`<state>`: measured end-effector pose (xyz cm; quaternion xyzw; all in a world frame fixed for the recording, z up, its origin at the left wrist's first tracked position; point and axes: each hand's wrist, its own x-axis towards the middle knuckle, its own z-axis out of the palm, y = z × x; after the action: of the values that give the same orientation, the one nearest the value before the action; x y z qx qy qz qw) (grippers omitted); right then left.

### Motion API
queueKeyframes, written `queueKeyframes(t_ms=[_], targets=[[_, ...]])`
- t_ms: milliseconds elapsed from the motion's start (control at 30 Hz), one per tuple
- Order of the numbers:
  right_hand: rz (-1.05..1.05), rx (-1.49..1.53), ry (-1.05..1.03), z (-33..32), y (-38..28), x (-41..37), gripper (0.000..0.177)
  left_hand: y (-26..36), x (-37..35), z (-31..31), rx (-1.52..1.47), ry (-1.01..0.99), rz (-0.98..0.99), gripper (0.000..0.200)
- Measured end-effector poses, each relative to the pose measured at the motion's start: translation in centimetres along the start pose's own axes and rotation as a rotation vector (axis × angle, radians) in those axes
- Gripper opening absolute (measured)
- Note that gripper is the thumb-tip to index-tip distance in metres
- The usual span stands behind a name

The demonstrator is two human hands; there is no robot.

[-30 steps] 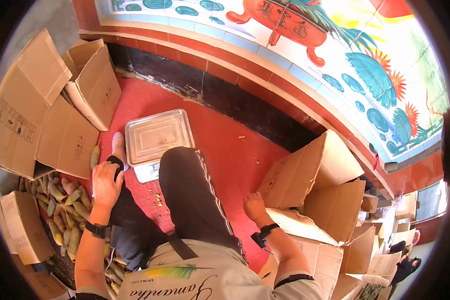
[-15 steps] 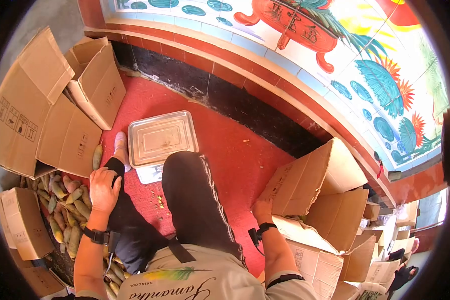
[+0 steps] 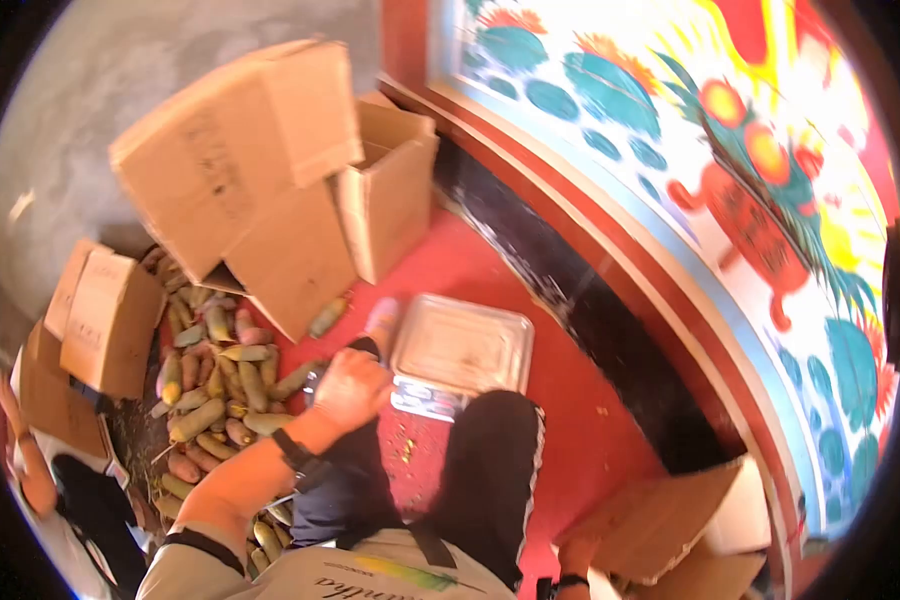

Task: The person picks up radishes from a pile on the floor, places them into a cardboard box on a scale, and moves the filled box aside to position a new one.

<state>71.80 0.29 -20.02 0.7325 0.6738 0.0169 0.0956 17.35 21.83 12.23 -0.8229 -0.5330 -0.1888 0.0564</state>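
Observation:
My left hand (image 3: 350,388) lies over my left knee, smeared by motion, so its fingers do not show clearly. Close to its left side is a small dark, shiny thing (image 3: 313,380) that I cannot make out. My right hand (image 3: 577,550) is low at the right, against an open cardboard box (image 3: 645,525), and its fingers are hidden. Ahead of my knees, a rectangular metal tray (image 3: 465,340) rests on a blue-and-white support (image 3: 425,397). Left of my leg spreads a heap of long green, yellow and pinkish roots or gourds (image 3: 225,375).
Tall open cardboard boxes (image 3: 300,260) stand past the heap, with another carton (image 3: 110,320) at the left. A person's arm (image 3: 35,470) shows at the lower left. The painted tile wall (image 3: 610,120) borders the red floor (image 3: 590,400).
The view has swung left, so everything sits farther right and more of the heap and another person show. The right-hand boxes are mostly out of frame. My left hand stays at my knee.

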Motion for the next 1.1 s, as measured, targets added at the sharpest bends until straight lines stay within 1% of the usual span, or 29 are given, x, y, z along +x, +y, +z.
queueKeyframes(t_ms=[33,67,100,133,167,233,267,300,333,400,433,467,500,533,567,633,667,700,733,767,833,900,967,1033,1100], targets=[[-0.009,-0.152,0.199,4.2,1.6,0.6,0.031,0.0,-0.2,0.1,0.017,0.025,0.006,0.020],[-0.076,0.058,0.156,1.2,1.0,1.1,0.022,-0.3,-0.4,0.5,0.030,0.021,0.001,0.021],[-0.144,0.265,0.100,-4.5,-0.3,0.0,0.023,-0.4,-0.5,0.6,0.019,0.040,-0.001,0.021],[-0.105,0.015,0.185,-8.0,-2.1,0.7,0.018,-0.5,-0.6,0.6,0.011,0.044,0.000,0.021],[-0.077,0.106,0.160,-5.7,-1.2,1.0,0.019,-0.6,-0.6,0.7,0.000,0.047,-0.001,0.021],[0.217,0.558,-0.265,-1.5,1.6,5.5,0.023,-0.7,-0.8,1.2,-0.034,0.087,-0.012,0.021],[0.188,0.552,-0.249,-2.4,1.3,7.4,0.023,-0.5,-0.8,1.0,-0.025,0.078,-0.012,0.020],[0.125,0.592,-0.094,-3.6,0.9,9.1,0.024,-0.3,-0.7,0.6,-0.036,0.044,-0.022,0.020],[0.065,0.633,0.061,-5.6,0.2,10.5,0.024,-0.3,-0.7,0.9,-0.040,0.069,-0.017,0.020],[-0.094,0.588,0.208,-18.3,-5.3,14.1,0.017,-0.4,-0.7,1.6,-0.037,0.110,-0.019,0.021],[-0.077,0.687,0.237,-21.8,-7.4,16.1,0.015,-0.4,-0.6,1.8,-0.064,0.151,-0.006,0.021],[-0.061,0.787,0.263,-24.7,-9.3,17.7,0.015,-0.6,-0.6,1.6,-0.090,0.190,0.008,0.021],[-0.166,0.788,0.393,-27.5,-11.3,18.7,0.010,-0.9,-0.6,1.2,-0.081,0.205,-0.003,0.021],[-0.269,0.787,0.525,-30.1,-13.2,19.5,0.009,-1.3,-0.5,0.7,-0.100,0.268,-0.033,0.021],[-0.284,0.788,0.535,-32.7,-15.0,19.9,0.009,-1.7,-0.4,0.1,-0.120,0.328,-0.060,0.022],[-0.516,0.835,0.634,-36.4,-18.3,20.0,0.010,-3.4,-0.2,-2.8,-0.093,0.398,-0.085,0.024],[-0.528,0.840,0.639,-37.1,-19.7,19.7,0.010,-4.5,0.0,-4.4,-0.040,0.428,-0.119,0.025],[-0.590,0.823,0.628,-37.7,-21.0,19.4,0.008,-5.8,0.1,-6.2,0.013,0.458,-0.154,0.025],[-0.651,0.804,0.619,-38.0,-22.0,19.3,0.007,-7.4,0.2,-7.8,0.094,0.503,-0.186,0.030],[-0.681,0.775,0.604,-36.9,-22.6,19.6,0.009,-9.2,0.2,-9.4,0.174,0.547,-0.216,0.035],[-0.696,0.659,0.523,-36.4,-23.5,18.9,0.010,-13.4,0.5,-12.2,0.353,0.694,-0.249,0.048],[-0.671,0.676,0.527,-38.0,-23.7,17.7,0.010,-16.7,1.0,-16.2,0.481,0.747,-0.346,0.053],[-0.639,0.692,0.525,-38.4,-23.7,17.4,0.011,-19.2,1.5,-20.1,0.566,0.765,-0.416,0.057],[-0.651,0.649,0.539,-38.1,-23.5,17.5,0.011,-21.0,2.1,-23.4,0.633,0.714,-0.565,0.063],[-0.649,0.651,0.542,-37.9,-23.3,17.6,0.011,-22.2,2.5,-25.4,0.715,0.697,-0.680,0.067]])
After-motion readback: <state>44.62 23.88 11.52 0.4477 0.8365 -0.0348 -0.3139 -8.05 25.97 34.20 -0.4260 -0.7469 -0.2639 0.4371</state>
